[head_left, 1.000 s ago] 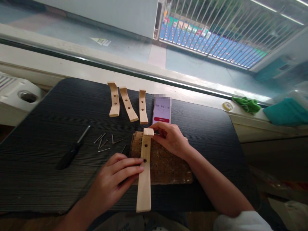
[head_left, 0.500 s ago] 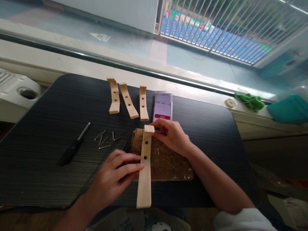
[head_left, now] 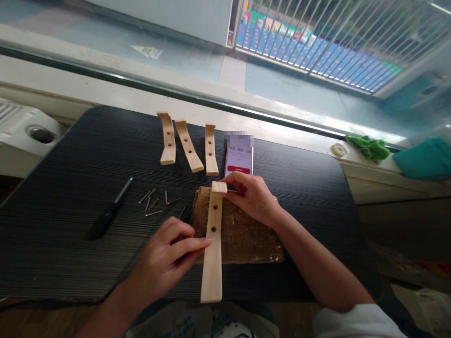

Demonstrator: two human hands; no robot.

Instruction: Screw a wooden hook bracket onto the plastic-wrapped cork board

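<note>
Holding: we steady a long wooden hook piece (head_left: 213, 239) with both hands; it lies lengthwise across a brown board (head_left: 243, 234), its near end reaching past the table's (head_left: 52, 244) front edge and its upturned far end over the board's far edge.
Left hand: our left hand (head_left: 168, 256) is half-curled, fingertips (head_left: 206, 241) pressed against the piece's left side just below the lower of its two holes; it pinches nothing that we can see.
Right hand: our right hand (head_left: 252, 195) grips the upturned far end from the right, thumb and fingers closed on it; whether a nail sits between the fingers we cannot tell.
Board: it rests flat on the dark table, under the piece and partly under our right wrist.
Nails: a loose scatter of nails (head_left: 157, 203) lies just left of the board.
Tool: a black-handled tool (head_left: 109, 216) lies further left, well apart from our hands.
Spare pieces: three more wooden hook pieces (head_left: 187, 145) lie in a row beyond the board.
Phone: a phone (head_left: 239, 157) with a timer lit lies just beyond our right hand.
</note>
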